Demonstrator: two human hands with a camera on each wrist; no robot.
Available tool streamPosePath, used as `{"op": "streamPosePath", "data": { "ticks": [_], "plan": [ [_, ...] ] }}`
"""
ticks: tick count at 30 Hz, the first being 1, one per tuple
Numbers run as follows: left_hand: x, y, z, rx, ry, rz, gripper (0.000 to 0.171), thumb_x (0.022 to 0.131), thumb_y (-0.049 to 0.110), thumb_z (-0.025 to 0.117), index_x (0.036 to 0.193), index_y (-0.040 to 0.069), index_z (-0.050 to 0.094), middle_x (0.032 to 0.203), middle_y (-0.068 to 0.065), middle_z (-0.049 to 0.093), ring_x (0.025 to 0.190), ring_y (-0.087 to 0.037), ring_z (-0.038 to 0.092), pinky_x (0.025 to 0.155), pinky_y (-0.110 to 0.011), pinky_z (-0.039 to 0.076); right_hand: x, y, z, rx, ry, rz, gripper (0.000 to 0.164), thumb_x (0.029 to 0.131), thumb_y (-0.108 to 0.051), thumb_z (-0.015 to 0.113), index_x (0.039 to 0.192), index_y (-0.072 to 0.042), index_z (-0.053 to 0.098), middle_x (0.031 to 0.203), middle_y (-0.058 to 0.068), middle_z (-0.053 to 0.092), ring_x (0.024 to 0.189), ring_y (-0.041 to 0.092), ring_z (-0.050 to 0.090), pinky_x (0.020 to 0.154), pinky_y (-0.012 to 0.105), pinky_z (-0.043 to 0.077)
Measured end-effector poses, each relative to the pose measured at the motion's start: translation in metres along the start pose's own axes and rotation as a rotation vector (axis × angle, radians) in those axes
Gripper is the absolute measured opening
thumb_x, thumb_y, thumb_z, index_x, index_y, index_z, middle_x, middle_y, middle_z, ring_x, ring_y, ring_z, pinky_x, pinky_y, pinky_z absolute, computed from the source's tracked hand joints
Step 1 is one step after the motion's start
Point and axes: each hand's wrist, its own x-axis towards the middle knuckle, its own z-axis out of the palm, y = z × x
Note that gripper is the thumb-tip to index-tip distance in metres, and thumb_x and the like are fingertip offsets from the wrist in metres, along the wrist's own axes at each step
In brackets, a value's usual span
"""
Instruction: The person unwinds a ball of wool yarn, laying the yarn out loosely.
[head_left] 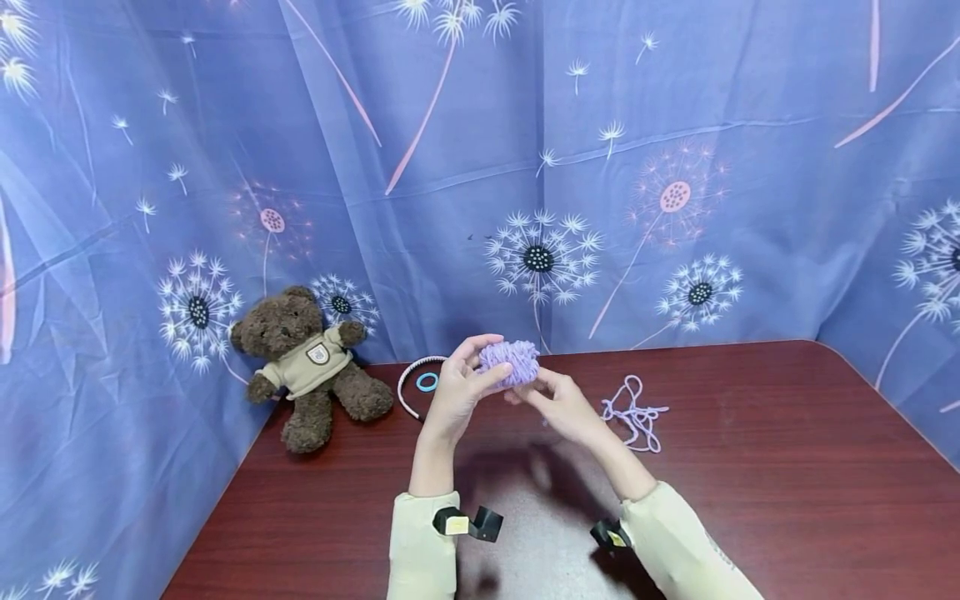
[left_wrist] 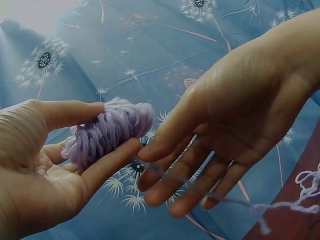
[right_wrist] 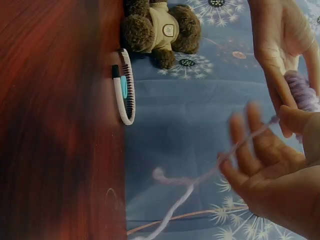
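A bundle of wound lilac yarn (head_left: 510, 362) is held up above the table in my left hand (head_left: 459, 392). The left thumb lies on top of the bundle (left_wrist: 112, 125), with the fingers beneath it. Close against its right end is my right hand (head_left: 558, 406), its thumb tip by the left fingertips. In the right wrist view, the right hand's fingers (right_wrist: 255, 155) are extended and partly blurred. A yarn strand (left_wrist: 227, 200) runs from the bundle across these fingers toward the loose yarn. That loose lilac yarn (head_left: 635, 417) lies tangled on the table at right.
A brown teddy bear (head_left: 307, 358) in a beige shirt sits at the table's back left. Beside it lie a white headband (head_left: 402, 387) and a light-blue ring (head_left: 427, 382). Behind the dark red table (head_left: 750, 467) hangs a blue dandelion-print curtain (head_left: 465, 242).
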Motion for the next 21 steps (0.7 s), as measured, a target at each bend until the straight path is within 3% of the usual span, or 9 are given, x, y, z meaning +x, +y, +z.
{"op": "streamPosePath", "data": {
  "ticks": [2,4,8,12,14,18,21],
  "plan": [
    [0.0,0.0,0.0,0.019,-0.02,-0.003,0.047,0.088,-0.005,0.062,0.132,-0.008,0.045,0.101,0.002,0.063,0.087,-0.007,0.066,0.076,-0.022,0.059,0.001,0.001,-0.005,0.001,0.008,0.002,0.025,0.096,-0.01,0.056,0.109,0.01,0.064,0.089,0.025,0.071,0.065,0.001,0.055,0.05,0.021,0.047],
    [0.0,0.0,-0.002,0.036,-0.037,-0.007,0.045,0.088,-0.006,0.061,0.131,-0.007,0.047,0.1,0.002,0.063,0.085,-0.006,0.066,0.076,-0.022,0.059,0.001,0.001,-0.014,-0.008,0.047,0.034,0.024,0.096,-0.013,0.057,0.105,0.008,0.065,0.079,0.016,0.07,0.057,0.001,0.051,0.047,0.019,0.043],
    [0.0,-0.001,-0.007,0.102,-0.063,-0.019,0.041,0.087,-0.006,0.061,0.127,-0.006,0.05,0.095,0.003,0.062,0.072,-0.002,0.062,0.074,-0.021,0.058,-0.001,-0.002,-0.044,0.022,0.133,0.113,0.032,0.098,-0.023,0.057,0.113,0.005,0.063,0.076,-0.005,0.065,0.051,0.003,0.047,0.044,0.02,0.041],
    [0.0,-0.001,-0.01,0.145,-0.065,-0.029,0.04,0.087,-0.005,0.062,0.126,-0.008,0.051,0.093,0.005,0.061,0.07,-0.003,0.059,0.072,-0.02,0.057,-0.006,-0.007,-0.073,0.03,0.256,0.082,0.036,0.099,-0.026,0.057,0.114,0.006,0.062,0.074,-0.02,0.063,0.065,-0.001,0.059,0.062,0.017,0.053],
    [0.0,-0.001,-0.011,0.134,-0.038,-0.028,0.04,0.087,-0.005,0.062,0.125,-0.008,0.05,0.094,0.005,0.061,0.074,-0.003,0.06,0.07,-0.019,0.056,-0.008,-0.01,-0.084,0.024,0.313,0.039,0.028,0.099,-0.024,0.057,0.107,0.001,0.067,0.072,-0.023,0.063,0.073,-0.004,0.061,0.071,0.013,0.051],
    [0.002,-0.003,-0.011,0.049,0.076,0.002,0.039,0.085,-0.007,0.064,0.123,-0.007,0.051,0.098,0.004,0.062,0.081,-0.006,0.062,0.069,-0.019,0.057,-0.013,-0.012,-0.099,0.015,0.358,-0.022,0.013,0.098,-0.021,0.058,0.092,-0.021,0.069,0.07,-0.022,0.062,0.07,-0.004,0.058,0.061,0.014,0.046],
    [0.003,-0.002,-0.013,-0.024,0.134,0.027,0.039,0.084,-0.012,0.062,0.121,-0.007,0.05,0.099,0.002,0.062,0.084,-0.008,0.063,0.071,-0.024,0.061,-0.016,-0.01,-0.108,0.023,0.37,-0.03,0.015,0.098,-0.02,0.058,0.09,-0.026,0.069,0.07,-0.021,0.062,0.069,-0.004,0.058,0.062,0.013,0.046]
  ]
}}
